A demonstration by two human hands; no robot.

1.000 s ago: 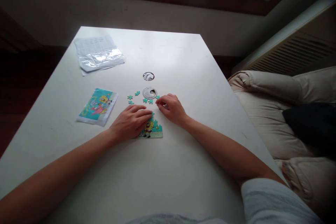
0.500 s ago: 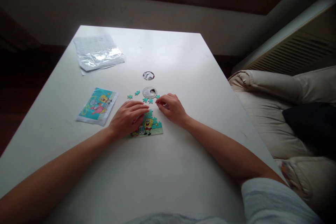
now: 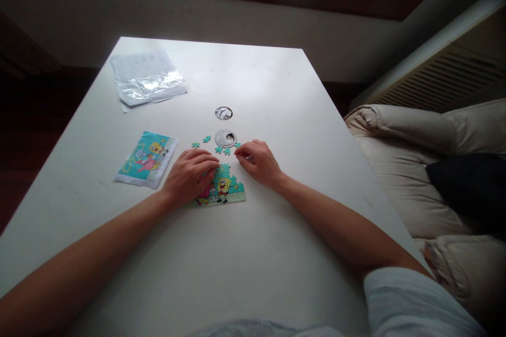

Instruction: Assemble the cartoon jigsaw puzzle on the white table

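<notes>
on the white table [image 3: 300, 126], in the head view, the partly joined puzzle [image 3: 224, 189] lies between the hands. the left hand [image 3: 190, 175] covers its left side, fingers bent and close together; whether they grip a piece i cannot tell. the right hand [image 3: 259, 162] sits just past its upper right, thumb and forefinger near each other, any pinch unclear. loose turquoise pieces [image 3: 226, 152] lie beyond; the picture sheet [image 3: 147, 160] lies left.
</notes>
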